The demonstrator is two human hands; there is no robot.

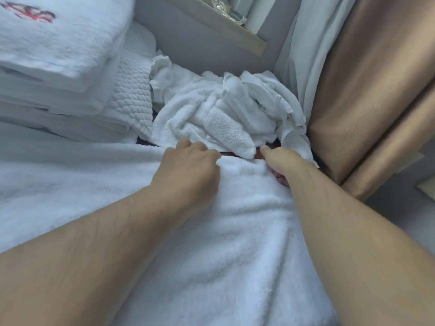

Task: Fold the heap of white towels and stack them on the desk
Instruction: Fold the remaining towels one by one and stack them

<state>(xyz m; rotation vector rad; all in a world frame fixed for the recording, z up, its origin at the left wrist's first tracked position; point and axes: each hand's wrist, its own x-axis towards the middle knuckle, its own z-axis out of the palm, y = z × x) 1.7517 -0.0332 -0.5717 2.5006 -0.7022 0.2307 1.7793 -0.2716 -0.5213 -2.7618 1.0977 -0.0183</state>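
Head view: left hand (188,170) grips the far edge of the big towel (223,243), fingers curled, knuckles up. Right hand (280,161) pinches the same edge, thumb on top, fingers tucked under. The big towel lies spread toward the camera. Heap of crumpled towels (223,118) sits just beyond the hands. Folded stack (58,67) at left, tan curtain (364,90) at right.

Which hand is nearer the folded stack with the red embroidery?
Left. The left hand grips the edge of the spread towel, just right of the folded stack; the right hand holds the same edge farther right, by the bronze curtain.
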